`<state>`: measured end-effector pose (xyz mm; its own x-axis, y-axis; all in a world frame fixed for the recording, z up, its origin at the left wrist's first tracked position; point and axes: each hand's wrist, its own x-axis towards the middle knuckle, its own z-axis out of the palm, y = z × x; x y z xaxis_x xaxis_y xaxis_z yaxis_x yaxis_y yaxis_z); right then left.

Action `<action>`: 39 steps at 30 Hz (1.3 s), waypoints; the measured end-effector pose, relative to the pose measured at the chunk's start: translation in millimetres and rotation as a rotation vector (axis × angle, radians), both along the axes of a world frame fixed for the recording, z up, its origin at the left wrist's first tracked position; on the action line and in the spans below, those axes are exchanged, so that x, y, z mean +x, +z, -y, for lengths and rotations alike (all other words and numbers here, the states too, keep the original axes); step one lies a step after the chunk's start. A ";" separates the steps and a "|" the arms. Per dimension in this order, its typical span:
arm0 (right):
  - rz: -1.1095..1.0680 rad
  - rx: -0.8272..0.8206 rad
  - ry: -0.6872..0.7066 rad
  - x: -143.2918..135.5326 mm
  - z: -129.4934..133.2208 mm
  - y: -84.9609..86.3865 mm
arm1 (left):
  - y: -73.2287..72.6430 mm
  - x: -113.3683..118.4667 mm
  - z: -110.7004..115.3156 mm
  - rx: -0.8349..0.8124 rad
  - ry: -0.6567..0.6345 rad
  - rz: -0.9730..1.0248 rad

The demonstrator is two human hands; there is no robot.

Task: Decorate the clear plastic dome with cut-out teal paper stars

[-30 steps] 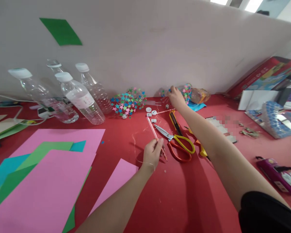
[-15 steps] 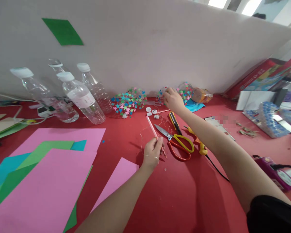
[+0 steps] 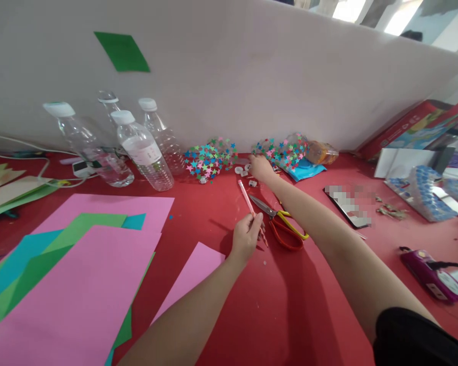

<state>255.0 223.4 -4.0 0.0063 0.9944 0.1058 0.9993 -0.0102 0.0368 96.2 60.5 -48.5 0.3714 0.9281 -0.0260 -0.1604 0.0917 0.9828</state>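
My left hand (image 3: 247, 235) is closed around a pink pencil (image 3: 246, 197), its pale end pointing away from me and its tip showing below my fingers. Farther back, my right hand (image 3: 262, 169) reaches down to the tabletop beside small white pieces (image 3: 239, 171) and a clear strip (image 3: 241, 161). Its fingers are bent together, and whatever they grip is hidden. Scissors (image 3: 286, 235) with one red and one yellow handle lie between my forearms. Star-covered clear bottles (image 3: 208, 161) lie against the wall on both sides of my right hand.
Upright plastic bottles (image 3: 147, 152) stand at the back left. Coloured paper sheets (image 3: 99, 284) cover the left side, with a smaller pink piece (image 3: 191, 277) near my left arm. A phone (image 3: 347, 206), a purple power socket (image 3: 433, 274) and a blue-and-white craft (image 3: 423, 195) are at right.
My right hand has come down and left from the star-covered bottle to the small white pieces. My right forearm now covers the cutter and yellow glue gun. My left hand still holds the pencil.
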 end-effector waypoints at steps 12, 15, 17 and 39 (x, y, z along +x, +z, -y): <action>-0.090 0.053 0.014 8.7 13.8 12.3 | 2.6 -0.9 -0.4 -0.014 0.026 0.002; -0.135 -0.037 0.087 14.7 32.8 16.9 | 3.1 -1.2 -0.4 0.001 0.026 0.006; -0.176 -0.107 0.131 13.7 45.0 12.5 | 2.9 -1.0 -0.6 0.005 0.022 0.012; -1.548 0.475 -0.103 55.3 33.3 95.5 | 3.1 0.0 -1.2 -0.034 0.027 0.069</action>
